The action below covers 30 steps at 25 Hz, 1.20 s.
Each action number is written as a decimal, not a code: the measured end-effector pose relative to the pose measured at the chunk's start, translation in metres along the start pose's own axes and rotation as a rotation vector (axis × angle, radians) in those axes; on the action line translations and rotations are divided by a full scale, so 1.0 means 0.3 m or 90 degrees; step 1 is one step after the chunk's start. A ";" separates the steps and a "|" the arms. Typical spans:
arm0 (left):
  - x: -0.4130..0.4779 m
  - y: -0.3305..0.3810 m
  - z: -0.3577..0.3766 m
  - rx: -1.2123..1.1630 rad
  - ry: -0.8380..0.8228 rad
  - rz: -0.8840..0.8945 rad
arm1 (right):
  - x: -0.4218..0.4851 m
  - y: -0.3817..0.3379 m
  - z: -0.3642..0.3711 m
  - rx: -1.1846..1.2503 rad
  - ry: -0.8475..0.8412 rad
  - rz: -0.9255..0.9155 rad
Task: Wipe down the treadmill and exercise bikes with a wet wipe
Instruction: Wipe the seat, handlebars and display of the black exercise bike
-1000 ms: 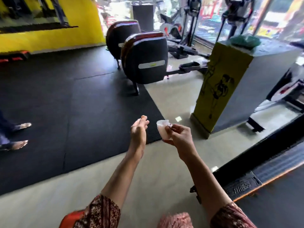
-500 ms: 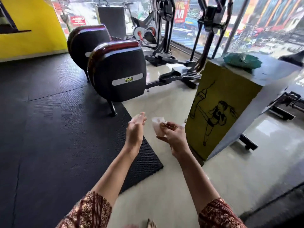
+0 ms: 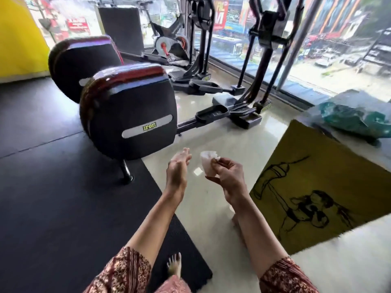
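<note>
Above pale gym tiles, from the head camera: pinching a wet wipe (image 3: 207,163) near the machines.

Gripping the crumpled white wipe between thumb and curled fingers of the right hand (image 3: 226,177), out in front, with the left hand (image 3: 177,169) just beside it, not touching, fingers straight and loose, holding nothing. Facing a black-housed elliptical (image 3: 131,115) on the dark rubber mat (image 3: 53,187), with an exercise bike (image 3: 168,42) well beyond by the window. Close to a yellow pillar (image 3: 317,187) on the right, green bag (image 3: 355,121) on top; one bare foot (image 3: 174,265) at the mat's corner.
</note>
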<state>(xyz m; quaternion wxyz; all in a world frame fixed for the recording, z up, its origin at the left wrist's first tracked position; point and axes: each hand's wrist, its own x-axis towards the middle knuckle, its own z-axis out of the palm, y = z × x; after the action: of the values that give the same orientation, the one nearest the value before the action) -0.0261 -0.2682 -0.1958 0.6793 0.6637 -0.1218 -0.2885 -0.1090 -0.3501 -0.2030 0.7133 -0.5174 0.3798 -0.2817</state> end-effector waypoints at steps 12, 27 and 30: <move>1.128 0.252 0.504 0.041 -0.153 -0.008 | 1.123 -0.281 -0.012 0.064 0.183 -0.040; 2.143 0.333 1.870 0.042 -0.418 -0.019 | 2.343 -0.792 -0.757 0.112 0.406 -0.141; 2.264 0.328 2.168 0.057 -0.510 0.000 | 2.526 -0.853 -0.959 0.134 0.484 -0.159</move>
<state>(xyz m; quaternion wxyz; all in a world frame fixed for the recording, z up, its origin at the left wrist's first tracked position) 0.1857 -1.1896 -0.1899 0.5486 0.5276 -0.3890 -0.5190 0.0678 -1.1815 -0.1997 0.5315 -0.3431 0.5197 -0.5742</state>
